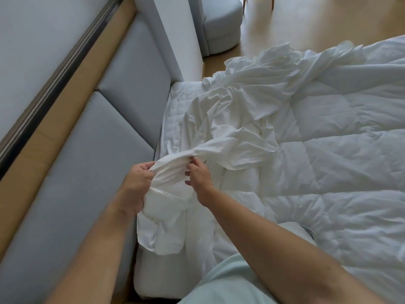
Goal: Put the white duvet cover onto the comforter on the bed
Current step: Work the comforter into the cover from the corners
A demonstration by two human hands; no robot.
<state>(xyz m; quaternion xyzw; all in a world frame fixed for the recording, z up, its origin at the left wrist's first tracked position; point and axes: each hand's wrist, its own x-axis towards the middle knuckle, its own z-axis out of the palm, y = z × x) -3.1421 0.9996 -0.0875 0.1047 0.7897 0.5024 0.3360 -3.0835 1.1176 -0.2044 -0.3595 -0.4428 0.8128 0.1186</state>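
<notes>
Hands both bunch one end of the duvet cover [221, 137] near the headboard [105, 137]: left hand [137, 183] fists a fold, right hand [198, 175] pinches the edge. Rest of it trails crumpled over the comforter [328, 163]. Risk: wrong corner found, fabric twists, cover goes on skewed. Count: one cover, one comforter, two hands.

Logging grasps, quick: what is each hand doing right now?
Left hand: grips a bunched fold of the duvet cover.
Right hand: pinches the same cover's edge.
</notes>
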